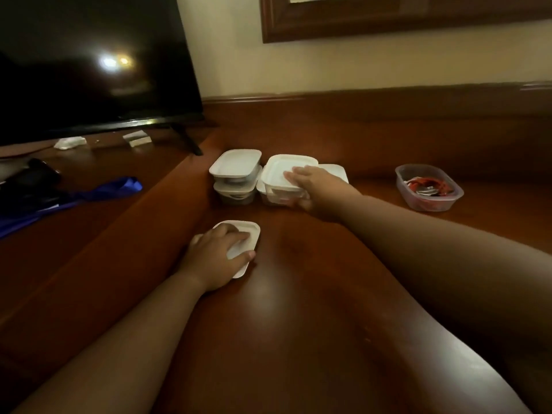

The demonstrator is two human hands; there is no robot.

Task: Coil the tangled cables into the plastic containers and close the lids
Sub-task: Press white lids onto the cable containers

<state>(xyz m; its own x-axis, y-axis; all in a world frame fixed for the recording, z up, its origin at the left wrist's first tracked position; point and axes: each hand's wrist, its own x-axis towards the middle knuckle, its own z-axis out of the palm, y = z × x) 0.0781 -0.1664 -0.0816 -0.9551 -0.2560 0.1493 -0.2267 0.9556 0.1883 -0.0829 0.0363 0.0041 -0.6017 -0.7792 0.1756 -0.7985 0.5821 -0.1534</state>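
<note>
Bare desk [298, 339] lies open in the near middle. Stacked lidded containers [236, 180] block the far centre; an open container [428, 186] stands far right.

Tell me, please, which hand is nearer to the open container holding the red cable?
Right. The right hand grips a lidded container just left of the open container; the left hand rests on a loose lid, farther left.
</note>
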